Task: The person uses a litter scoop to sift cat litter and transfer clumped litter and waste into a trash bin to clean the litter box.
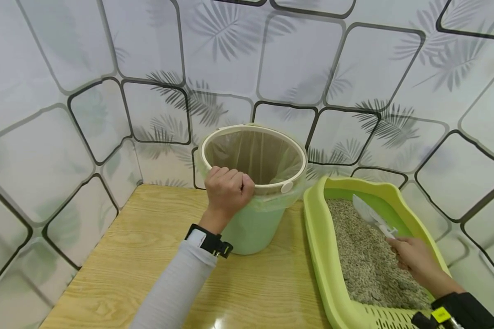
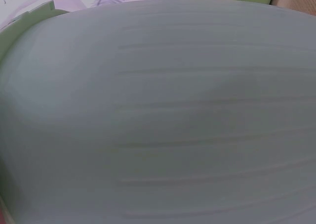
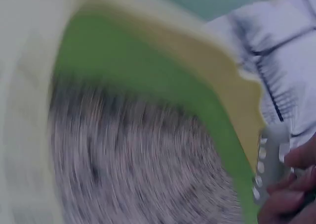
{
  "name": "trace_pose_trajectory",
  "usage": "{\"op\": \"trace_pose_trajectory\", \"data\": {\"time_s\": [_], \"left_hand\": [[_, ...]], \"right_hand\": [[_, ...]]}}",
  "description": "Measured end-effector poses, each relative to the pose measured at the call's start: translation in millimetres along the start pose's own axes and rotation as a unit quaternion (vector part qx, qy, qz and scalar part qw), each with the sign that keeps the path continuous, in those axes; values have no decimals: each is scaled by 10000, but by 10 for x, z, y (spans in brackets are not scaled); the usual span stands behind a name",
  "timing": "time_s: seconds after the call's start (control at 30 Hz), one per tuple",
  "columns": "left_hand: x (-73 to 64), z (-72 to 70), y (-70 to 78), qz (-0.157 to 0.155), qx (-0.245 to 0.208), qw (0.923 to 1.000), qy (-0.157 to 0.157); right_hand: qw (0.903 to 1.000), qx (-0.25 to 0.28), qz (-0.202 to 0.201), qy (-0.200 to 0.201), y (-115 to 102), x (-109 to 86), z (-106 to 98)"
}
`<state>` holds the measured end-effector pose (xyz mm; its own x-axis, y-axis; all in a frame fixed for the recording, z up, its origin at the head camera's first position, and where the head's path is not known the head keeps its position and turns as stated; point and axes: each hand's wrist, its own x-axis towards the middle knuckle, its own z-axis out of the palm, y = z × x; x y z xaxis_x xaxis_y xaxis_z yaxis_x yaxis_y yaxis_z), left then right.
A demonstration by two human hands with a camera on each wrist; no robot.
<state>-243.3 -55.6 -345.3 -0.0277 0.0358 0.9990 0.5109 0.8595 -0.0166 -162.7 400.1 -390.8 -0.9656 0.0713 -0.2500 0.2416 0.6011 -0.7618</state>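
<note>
My left hand (image 1: 229,192) grips the front rim of a pale green trash bin (image 1: 251,228). A translucent bag (image 1: 267,146) lines the bin and folds over under its cream rim ring. The bin's ribbed wall (image 2: 197,120) fills nearly all of the left wrist view, where the hand does not show. My right hand (image 1: 421,265) holds a white litter scoop (image 1: 368,212) by its handle, over the yellow-green litter box (image 1: 319,256). Grainy litter (image 1: 366,260) covers the box floor. The right wrist view is blurred, with the scoop (image 3: 272,155) and fingers at its right edge.
Bin and litter box stand side by side on a wood-grain table (image 1: 156,256). A patterned curtain or sheet (image 1: 222,59) with leaves and dark outlines closes off the back and both sides. Slots (image 1: 389,317) pierce the box's near ledge.
</note>
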Motion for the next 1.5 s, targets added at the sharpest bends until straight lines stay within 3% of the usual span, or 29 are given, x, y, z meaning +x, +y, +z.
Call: {"op": "trace_pose_trajectory", "data": {"time_s": [0.03, 0.1, 0.17, 0.3, 0.43, 0.53, 0.6, 0.7, 0.8, 0.87, 0.93, 1.0, 1.07, 1.1, 1.13, 1.2, 1.3, 1.33, 1.37, 1.4, 1.43, 1.5], "left_hand": [[-2, 3, -2, 4, -2, 10000, 10], [-7, 7, -8, -8, 0, 10000, 22], [-10, 8, -15, -20, 2, 10000, 39], [-11, 3, -30, -37, 18, 10000, 32], [-3, -12, -50, -71, 38, 9999, 72], [10, -24, -73, -106, 42, 9999, 112], [14, -27, -90, -83, 51, 9999, 103], [18, -24, -108, -8, 77, 10000, 51], [16, -21, -115, 22, 101, 9999, 23], [11, -20, -118, 17, 106, 9999, -8], [8, -19, -117, 14, 104, 9999, -28], [4, -19, -113, 9, 105, 9999, -65], [1, -14, -104, 4, 104, 9999, -68], [-3, -8, -96, -7, 103, 9999, -70], [-7, 0, -88, -7, 98, 9999, -58], [-10, 10, -67, -29, 88, 9999, -55], [2, 24, -43, -32, 38, 10000, 17], [9, 24, -40, -18, 28, 10000, 44], [18, 23, -38, -16, 30, 10000, 47], [25, 25, -41, -9, 29, 10000, 65], [33, 24, -45, -1, 33, 10000, 70], [45, 18, -59, -5, 75, 10000, 57]], "right_hand": [[9967, 750, 184, -260, -1, 8, -5], [9799, 1827, 355, -713, 1, 25, -10], [9730, 2106, 334, -880, 2, 36, -4], [9883, 1341, 307, -663, -30, 52, 10], [9998, -218, -17, 37, -114, 63, 25], [9838, -1496, -579, 805, -224, 68, 23], [9704, -1973, -826, 1116, -347, 72, -4], [9726, -1808, -912, 1141, -605, 103, -76], [9848, -1244, -918, 789, -982, 138, -151], [9864, -1060, -1114, 578, -1273, 159, -169], [9810, -1219, -1442, 444, -1584, 170, -138], [9652, -1639, -1957, 571, -1887, 168, -38], [9375, -2181, -2582, 825, -2144, 164, 111], [9125, -2546, -3032, 1029, -2247, 166, 198], [8785, -2935, -3544, 1283, -2330, 173, 286], [7913, -3746, -4480, 1811, -2450, 192, 445], [6394, -4690, -5445, 2734, -2529, 238, 608], [6053, -4872, -5573, 2926, -2541, 248, 637], [5829, -5008, -5625, 3049, -2550, 252, 657], [5717, -5041, -5665, 3132, -2555, 257, 666], [5635, -5049, -5687, 3225, -2556, 259, 666], [5598, -4960, -5705, 3392, -2551, 258, 634]]}}
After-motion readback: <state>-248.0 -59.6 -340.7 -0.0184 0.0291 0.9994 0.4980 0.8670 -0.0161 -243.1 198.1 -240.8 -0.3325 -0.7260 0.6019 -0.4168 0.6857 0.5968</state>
